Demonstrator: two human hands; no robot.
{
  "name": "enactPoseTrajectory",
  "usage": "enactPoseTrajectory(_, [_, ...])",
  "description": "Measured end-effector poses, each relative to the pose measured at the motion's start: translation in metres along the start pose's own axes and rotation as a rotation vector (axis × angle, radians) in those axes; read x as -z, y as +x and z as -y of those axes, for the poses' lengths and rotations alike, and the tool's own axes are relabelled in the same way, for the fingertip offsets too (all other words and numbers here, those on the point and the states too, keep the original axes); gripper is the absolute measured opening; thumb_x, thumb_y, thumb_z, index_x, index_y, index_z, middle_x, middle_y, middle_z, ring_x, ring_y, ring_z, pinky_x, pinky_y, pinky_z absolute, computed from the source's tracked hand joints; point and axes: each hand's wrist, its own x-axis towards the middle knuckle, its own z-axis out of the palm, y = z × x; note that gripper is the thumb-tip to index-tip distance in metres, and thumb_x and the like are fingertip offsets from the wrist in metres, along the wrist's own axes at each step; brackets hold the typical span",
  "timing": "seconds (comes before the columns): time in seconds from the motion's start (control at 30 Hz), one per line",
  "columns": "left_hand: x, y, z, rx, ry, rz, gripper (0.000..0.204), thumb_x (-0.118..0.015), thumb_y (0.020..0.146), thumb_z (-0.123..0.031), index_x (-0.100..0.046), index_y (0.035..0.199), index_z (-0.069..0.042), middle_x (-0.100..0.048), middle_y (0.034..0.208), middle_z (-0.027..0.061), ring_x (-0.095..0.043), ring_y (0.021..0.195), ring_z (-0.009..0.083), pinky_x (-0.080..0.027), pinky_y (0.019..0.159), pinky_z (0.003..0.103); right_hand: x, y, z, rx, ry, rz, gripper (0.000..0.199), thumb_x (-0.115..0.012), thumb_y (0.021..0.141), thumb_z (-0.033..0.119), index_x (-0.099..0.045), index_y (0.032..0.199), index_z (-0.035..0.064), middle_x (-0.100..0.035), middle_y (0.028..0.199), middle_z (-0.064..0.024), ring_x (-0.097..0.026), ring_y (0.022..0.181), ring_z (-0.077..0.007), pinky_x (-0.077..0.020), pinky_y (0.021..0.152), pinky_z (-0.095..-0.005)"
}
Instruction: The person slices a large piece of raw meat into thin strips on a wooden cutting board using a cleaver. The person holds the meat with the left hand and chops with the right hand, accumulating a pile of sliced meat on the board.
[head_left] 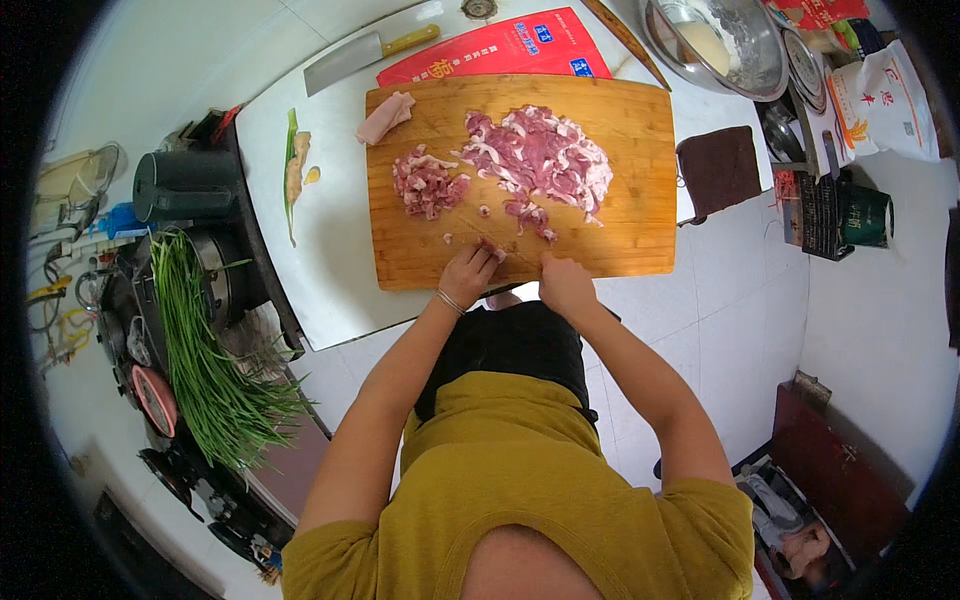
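On the wooden cutting board (630,230) lies a large spread of sliced raw meat (545,155). To its left are a heap of smaller cut meat pieces (428,182) and a pale pink slab of meat (386,117). My left hand (470,276) is at the board's near edge, its bent fingertips pressed on a small strip of meat (493,247). Just to the right, my right hand (568,287) is closed at the same edge, its index finger pointing forward. What it grips is hidden from above. A few loose bits of meat lie beyond my fingers.
A cleaver (345,62) with a wooden handle and a red printed sheet (500,48) lie behind the board. Scallion and ginger (295,170) are at left; a bunch of green chives (205,360) lies farther left. A metal bowl (725,45) with dough stands at back right.
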Motion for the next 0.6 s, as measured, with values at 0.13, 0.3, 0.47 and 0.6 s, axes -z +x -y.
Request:
enactPoseTrajectory(0.13, [0.0,-0.001,0.001,0.007,-0.038,-0.014,0.027,-0.053,0.072,-0.01,-0.06,0.097,-0.004,-0.057,0.095,0.0105,-0.055,0.092,0.027,-0.049,0.078,0.034,-0.016,0.007,0.008,0.05,0.014,0.046,0.02,-0.057,0.074,0.015,-0.057,0.087,0.0005,-0.063,0.079,-0.022,-0.063,0.076,-0.0371,-0.0505,0.066,-0.046])
enactPoseTrajectory(0.3, [-0.008,-0.004,0.004,0.038,-0.049,-0.025,0.025,-0.053,0.072,-0.009,-0.061,0.095,-0.004,-0.058,0.097,0.0096,-0.055,0.091,0.0273,-0.048,0.079,0.034,-0.025,0.033,0.03,0.052,0.057,0.021,0.016,-0.054,0.072,0.007,-0.057,0.086,0.0003,-0.063,0.078,-0.0215,-0.062,0.077,-0.0376,-0.05,0.066,-0.0468])
enactPoseTrajectory(0.47, [-0.001,-0.004,0.003,0.057,-0.013,0.036,0.025,-0.054,0.072,-0.01,-0.062,0.095,-0.005,-0.058,0.097,0.0096,-0.055,0.092,0.0271,-0.048,0.079,0.034,-0.021,-0.003,-0.006,-0.031,0.005,0.071,0.02,-0.063,0.073,0.018,-0.059,0.083,0.0012,-0.064,0.086,-0.0203,-0.063,0.081,-0.0357,-0.051,0.069,-0.0436])
enactPoseTrajectory(0.6, [-0.007,-0.005,0.004,0.013,-0.004,-0.042,0.026,-0.054,0.072,-0.01,-0.062,0.096,-0.006,-0.058,0.095,0.0083,-0.056,0.088,0.0253,-0.048,0.076,0.033,-0.027,0.003,0.0,0.066,0.006,-0.029,0.01,-0.056,0.07,0.006,-0.059,0.079,0.0013,-0.063,0.078,-0.0196,-0.063,0.076,-0.0346,-0.0506,0.066,-0.0453])
